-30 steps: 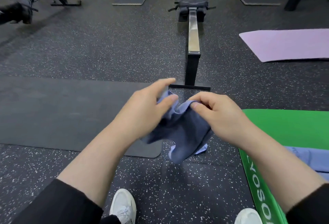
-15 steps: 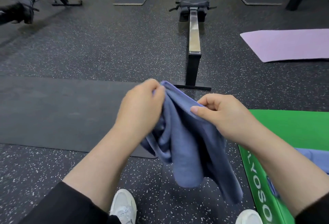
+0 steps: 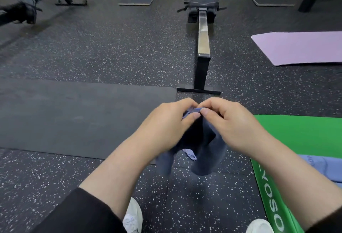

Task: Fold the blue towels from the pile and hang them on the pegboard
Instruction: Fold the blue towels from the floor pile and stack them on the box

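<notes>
I see left hand (image 3: 166, 121) and right hand (image 3: 231, 123) both pinching the top edge of a blue towel (image 3: 205, 151), knuckles nearly touching; it hangs above speckled floor (image 3: 92, 47). More blue towels (image 3: 322, 168) lie on green mat (image 3: 296, 136), right.

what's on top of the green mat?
On the green mat, a blue towel pile lies at the right edge, partly hidden by the right forearm. How many towels: cannot tell.

Towel (image 3: 207, 151): blue. Floor (image 3: 111, 47): black, white-speckled. Mats: dark grey (image 3: 74, 118); green, white lettering (image 3: 299, 136); lilac (image 3: 299, 47). Sleeves (image 3: 83, 214): black. Shoes (image 3: 134, 218): white.
</notes>
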`<state>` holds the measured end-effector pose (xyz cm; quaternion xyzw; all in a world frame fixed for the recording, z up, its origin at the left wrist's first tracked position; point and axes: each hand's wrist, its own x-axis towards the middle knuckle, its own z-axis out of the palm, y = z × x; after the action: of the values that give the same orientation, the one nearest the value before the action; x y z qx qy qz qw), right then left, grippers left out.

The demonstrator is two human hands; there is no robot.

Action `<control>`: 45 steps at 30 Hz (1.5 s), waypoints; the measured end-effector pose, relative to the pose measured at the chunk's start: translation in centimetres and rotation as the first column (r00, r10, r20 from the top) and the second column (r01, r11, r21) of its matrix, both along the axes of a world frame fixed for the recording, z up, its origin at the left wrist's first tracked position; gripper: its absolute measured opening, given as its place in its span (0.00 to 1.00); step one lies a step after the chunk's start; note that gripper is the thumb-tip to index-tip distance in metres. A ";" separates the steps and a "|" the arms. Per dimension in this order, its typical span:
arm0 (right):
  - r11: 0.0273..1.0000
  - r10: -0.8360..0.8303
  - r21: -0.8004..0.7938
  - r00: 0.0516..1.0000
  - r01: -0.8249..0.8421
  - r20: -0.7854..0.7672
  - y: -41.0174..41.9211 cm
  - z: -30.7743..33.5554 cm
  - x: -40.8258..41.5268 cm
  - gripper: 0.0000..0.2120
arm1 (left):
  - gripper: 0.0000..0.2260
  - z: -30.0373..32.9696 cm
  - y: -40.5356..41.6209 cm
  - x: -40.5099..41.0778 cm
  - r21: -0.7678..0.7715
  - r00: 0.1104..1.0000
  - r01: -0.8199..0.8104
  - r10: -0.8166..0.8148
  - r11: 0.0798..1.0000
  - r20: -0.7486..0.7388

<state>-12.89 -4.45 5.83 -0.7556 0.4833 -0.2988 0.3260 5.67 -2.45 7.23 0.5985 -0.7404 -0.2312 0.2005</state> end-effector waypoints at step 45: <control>0.932 -0.264 0.308 0.942 0.193 0.207 -0.4 -0.3 -1.6 0.13 | 0.13 0.0 -0.6 0.8 0.277 0.818 -0.339 0.427 0.899 -0.386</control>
<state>-14.54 -4.87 5.48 -0.5968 0.5623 -0.3534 0.4503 6.44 -3.01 7.26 0.6847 -0.5137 -0.3858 0.3441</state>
